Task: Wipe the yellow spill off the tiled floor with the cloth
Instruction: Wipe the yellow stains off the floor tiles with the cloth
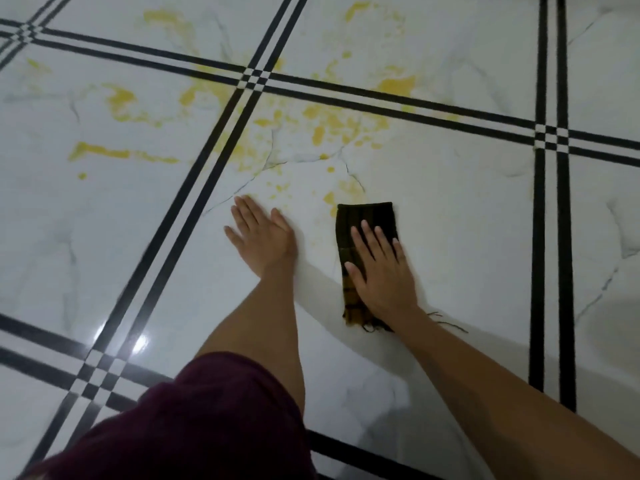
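A yellow spill spreads in smears and drops over several white marble-look tiles beyond my hands. A dark folded cloth, brown with a yellowish fringed near end, lies flat on the floor just below the nearest yellow patch. My right hand presses on the cloth with straight fingers, covering its near half. My left hand rests flat on the bare tile to the left of the cloth, fingers spread, close to some small yellow drops.
The tiled floor is glossy white with double black border lines crossing at several points. A dark red garment on my body fills the lower left of the view. Light glares off the floor at the lower left.
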